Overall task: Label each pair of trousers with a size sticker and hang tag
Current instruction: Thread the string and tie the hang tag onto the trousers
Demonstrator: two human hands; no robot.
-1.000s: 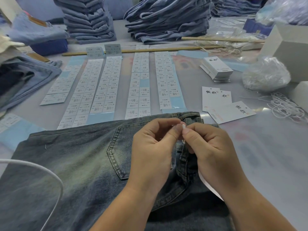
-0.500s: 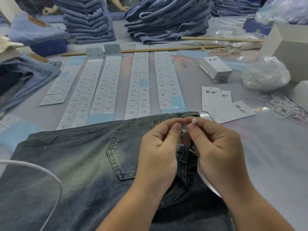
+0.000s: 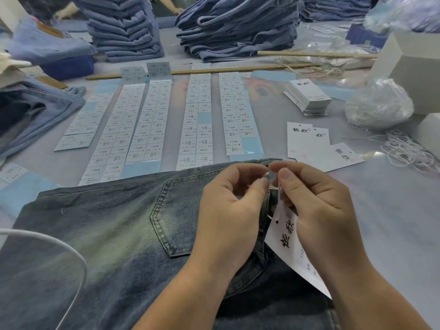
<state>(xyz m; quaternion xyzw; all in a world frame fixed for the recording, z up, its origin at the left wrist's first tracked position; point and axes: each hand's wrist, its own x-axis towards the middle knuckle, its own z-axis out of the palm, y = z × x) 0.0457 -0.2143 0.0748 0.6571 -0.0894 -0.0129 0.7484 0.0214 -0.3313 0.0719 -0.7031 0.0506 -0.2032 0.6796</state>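
Observation:
A pair of washed blue jeans [image 3: 114,234] lies flat in front of me, back pocket up. My left hand [image 3: 228,210] and my right hand [image 3: 319,206] meet over the waistband near a belt loop. Both pinch a thin white string [image 3: 270,173] between thumb and forefinger. A white hang tag [image 3: 287,236] with black characters hangs on that string under my right palm, partly hidden by it. Long strips of size stickers [image 3: 152,129] lie on the table beyond the jeans.
Loose hang tags [image 3: 309,144] and a stack of hang tags [image 3: 307,96] sit at the right. A tangle of white strings [image 3: 409,151], a plastic bag [image 3: 378,103] and white boxes [image 3: 412,65] lie further right. Piles of folded jeans [image 3: 238,27] fill the back. A white cable [image 3: 59,246] crosses the lower left.
My fingertips have drawn slightly apart with the string between them. The hang tag has swung out from under my right hand and shows its printed face.

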